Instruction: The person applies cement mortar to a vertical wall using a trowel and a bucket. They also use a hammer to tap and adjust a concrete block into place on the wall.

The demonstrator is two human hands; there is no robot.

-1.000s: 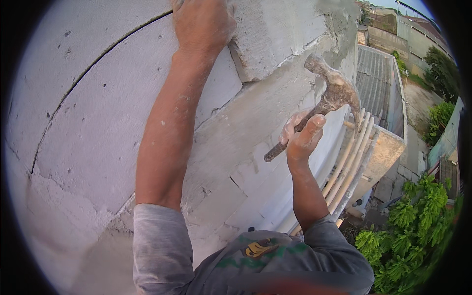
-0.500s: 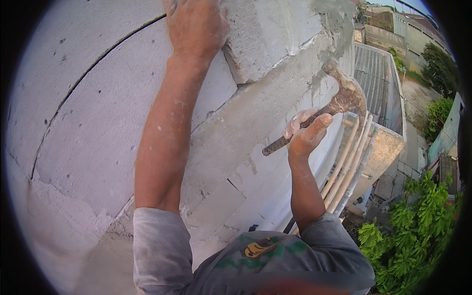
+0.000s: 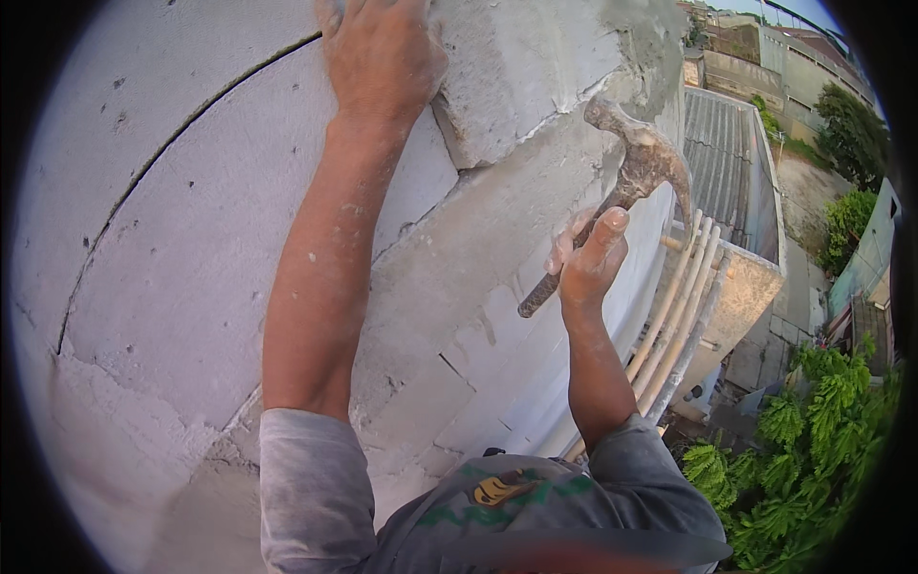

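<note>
As the fingers of the dusty bare right hand clasp one dark-handled steel claw hammer, thumb raised beside the shaft, it's up before the pale grey block wall, and it looks well worn: mottled brown, crusted whitish, blunt face up-left, curved claw hooking down at right. Up top, the one bare left hand is at the wall; its fingertips leave view, so I can't tell whether they grip. Right of it, one rough-edged grey block; farther out, three pale round poles and one corrugated grey roof.
</note>
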